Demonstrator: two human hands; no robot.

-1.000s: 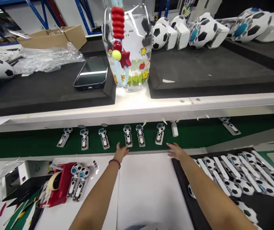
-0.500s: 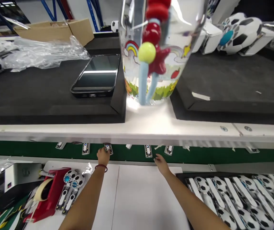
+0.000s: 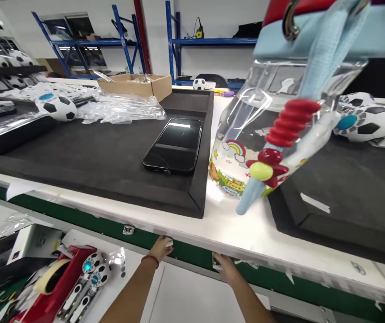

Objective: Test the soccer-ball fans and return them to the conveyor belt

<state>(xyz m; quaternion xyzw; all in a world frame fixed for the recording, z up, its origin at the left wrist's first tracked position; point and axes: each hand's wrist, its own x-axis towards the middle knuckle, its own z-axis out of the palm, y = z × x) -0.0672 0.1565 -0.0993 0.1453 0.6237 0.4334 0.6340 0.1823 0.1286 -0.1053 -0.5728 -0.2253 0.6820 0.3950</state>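
Observation:
My left hand (image 3: 160, 249), with a dark red band at the wrist, is over the green strip below the shelf. Its fingers are curled round a small white piece (image 3: 169, 243), partly hidden by the hand. My right hand (image 3: 225, 265) reaches to the same green strip (image 3: 188, 253). Its fingertips close on a small clear-cased part (image 3: 216, 261), mostly hidden under the hand and shelf edge. Another small clear-cased part (image 3: 128, 229) lies on the strip to the left, and one more (image 3: 253, 264) shows right of my right hand.
A white shelf edge (image 3: 235, 231) overhangs the strip. On it stand a phone (image 3: 175, 146) and a clear water bottle (image 3: 232, 148) with a strap. Lower left are a red tape dispenser (image 3: 41, 305) and two football-patterned items (image 3: 93, 273). White paper (image 3: 185, 296) covers the bench.
My view has tipped up and turned, so the shelf slants. My left hand now has a white piece in its fingers. The right hand has come onto a clear-cased part.

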